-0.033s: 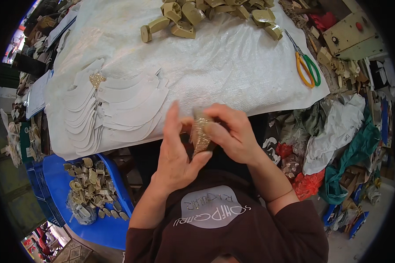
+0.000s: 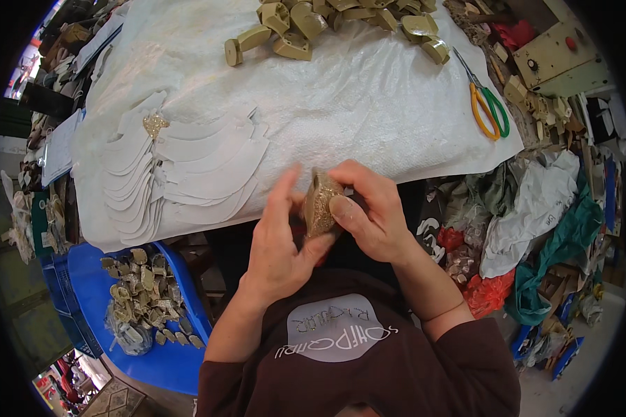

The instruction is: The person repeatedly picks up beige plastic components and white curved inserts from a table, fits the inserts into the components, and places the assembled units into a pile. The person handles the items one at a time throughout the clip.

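My right hand (image 2: pixel 374 217) grips a gold-glitter shoe heel (image 2: pixel 322 203) at the front edge of the table, thumb pressed on its glittery side. On the heel's other side is my left hand (image 2: pixel 279 244), its thumb against the lower end and its slightly blurred forefinger raised; the other fingers are partly hidden behind the heel. Left of my hands, curved white cut pieces (image 2: pixel 212 167) lie in overlapping rows, and one small piece shows gold glitter (image 2: pixel 154 125). Bare khaki heels (image 2: pixel 292 46) are heaped at the table's far side.
White sheeting (image 2: pixel 341 104) covers the table. Scissors (image 2: pixel 489 111) with yellow and green handles rest near its right edge. A blue chair (image 2: pixel 139 365) at lower left carries several glittery heels (image 2: pixel 146 281). Bags and scraps (image 2: pixel 528 215) crowd the right, below a control box (image 2: pixel 556 59).
The heel has turned slightly between my hands, so more of its glittery side shows. The fingers of my left hand have shifted a little. Everything on the table lies as before.
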The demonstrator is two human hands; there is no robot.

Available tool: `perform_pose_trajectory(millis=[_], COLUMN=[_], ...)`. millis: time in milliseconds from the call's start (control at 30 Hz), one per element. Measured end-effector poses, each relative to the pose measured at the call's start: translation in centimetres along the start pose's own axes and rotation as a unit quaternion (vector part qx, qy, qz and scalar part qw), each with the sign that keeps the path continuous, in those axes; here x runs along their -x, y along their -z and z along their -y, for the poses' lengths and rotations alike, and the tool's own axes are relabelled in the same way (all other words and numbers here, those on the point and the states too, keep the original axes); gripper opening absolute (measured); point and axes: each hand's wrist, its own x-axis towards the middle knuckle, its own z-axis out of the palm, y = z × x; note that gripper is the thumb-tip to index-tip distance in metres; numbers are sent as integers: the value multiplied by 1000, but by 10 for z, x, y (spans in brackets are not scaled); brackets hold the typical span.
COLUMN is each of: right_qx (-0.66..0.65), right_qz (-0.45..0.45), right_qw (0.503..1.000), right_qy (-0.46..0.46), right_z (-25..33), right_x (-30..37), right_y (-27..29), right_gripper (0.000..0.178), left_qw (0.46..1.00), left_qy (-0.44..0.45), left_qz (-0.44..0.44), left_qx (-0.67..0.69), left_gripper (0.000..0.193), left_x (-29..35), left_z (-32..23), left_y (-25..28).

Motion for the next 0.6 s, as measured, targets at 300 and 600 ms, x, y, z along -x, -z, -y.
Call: perform_pose_trajectory(millis=[300,600], right_qx=[-248,-40], right_qz=[69,36], right_qw=[948,993], right_qy=[-189,-105], right_z=[-13,-11], right_x=[-11,-2], right_y=[13,3], right_gripper=[18,18], left_qw=[999,994], left_qy=[10,-11], left_qz=[-31,-109], left_qx=[13,-18], left_gripper=[57,49], left_x=[5,-2], left_z=[-1,1], left_y=[13,-3])
